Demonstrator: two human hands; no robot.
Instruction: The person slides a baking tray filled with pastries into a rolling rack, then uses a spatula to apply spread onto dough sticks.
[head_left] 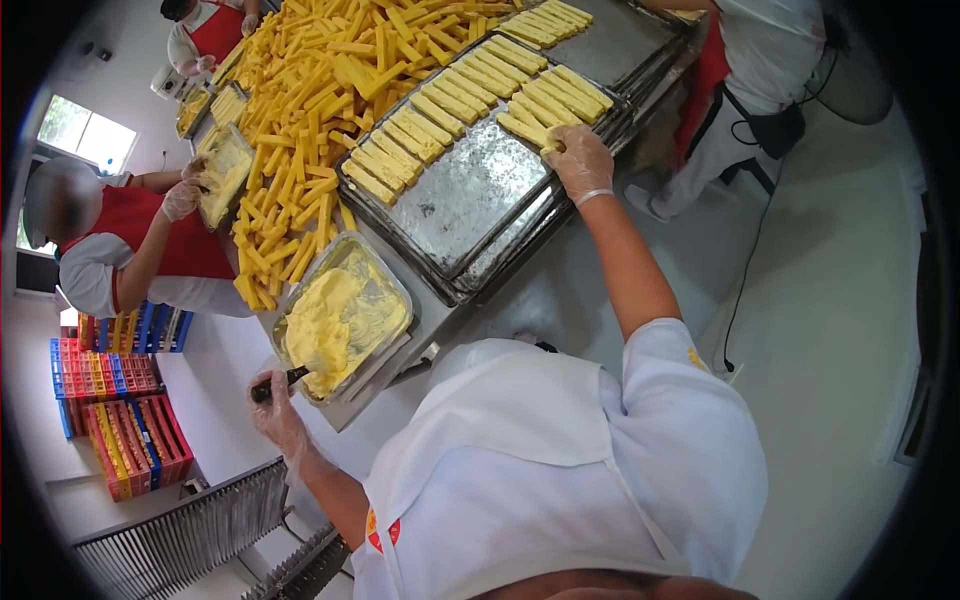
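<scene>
My left hand [275,412], in a clear plastic glove, is wrapped round the black handle of a spreading spatula [296,375]. The spatula's far end lies in a pale yellow, butter-like spread [335,315] inside a rectangular metal pan [400,318]. My gloved right hand [580,165] reaches out to the edge of a metal baking tray [455,200]. Its fingers close on the near end of a coated yellow bread stick [527,130], at the end of a row on that tray. More coated sticks [430,108] lie side by side in rows on the tray.
A big heap of plain yellow sticks [330,70] covers the table beside the trays. Across it, a person in a red apron [165,240] works at another pan [228,180]. Another person [765,60] stands at the right. Stacked coloured crates [105,370] and a metal rack [190,525] are at left.
</scene>
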